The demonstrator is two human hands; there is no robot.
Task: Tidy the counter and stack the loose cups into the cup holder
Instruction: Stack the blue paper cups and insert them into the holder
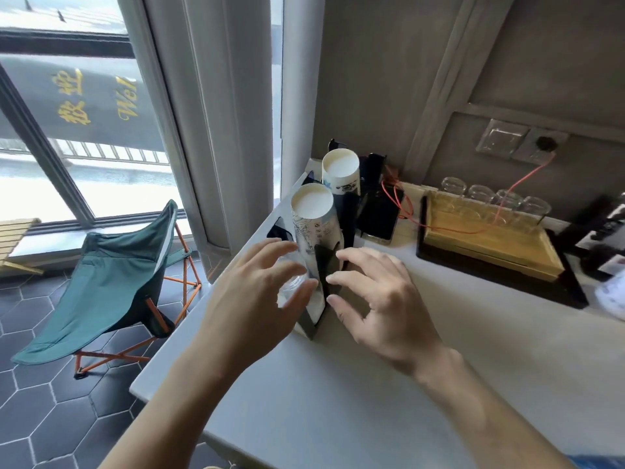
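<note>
Both hands hover at the near end of the black cup holder (324, 265), which stands at the left edge of the white desk (406, 350), by the window corner.

Left hand (250, 296): fingers (270, 247) spread and curved, close against the near stack of paper cups (313, 218). Something clear and glassy shows between this hand and the holder; cannot tell whether it is a loose cup or whether the hand grips it.

Right hand (375, 299): fingers spread, tips at or just beside the holder's dark front panel. Nothing visibly pinched.

Holder contents: two stacks of white printed cups, upside down, the near one and a far stack (340, 172) behind it. Both sit in the holder, leaning slightly.

Rest of the desk: a wooden tray (487, 245) to the right carries a row of clear glasses (493, 201); a red cable (507, 194) trails across it from the wall socket. Dark items, a phone (378, 214) among them, lie just behind the holder.

Judgement: stacking looks largely done, no loose paper cups lying on the desk. The hands seem to be steadying or squaring the holder. Possibly left: the clear item, and the clutter behind.
</note>
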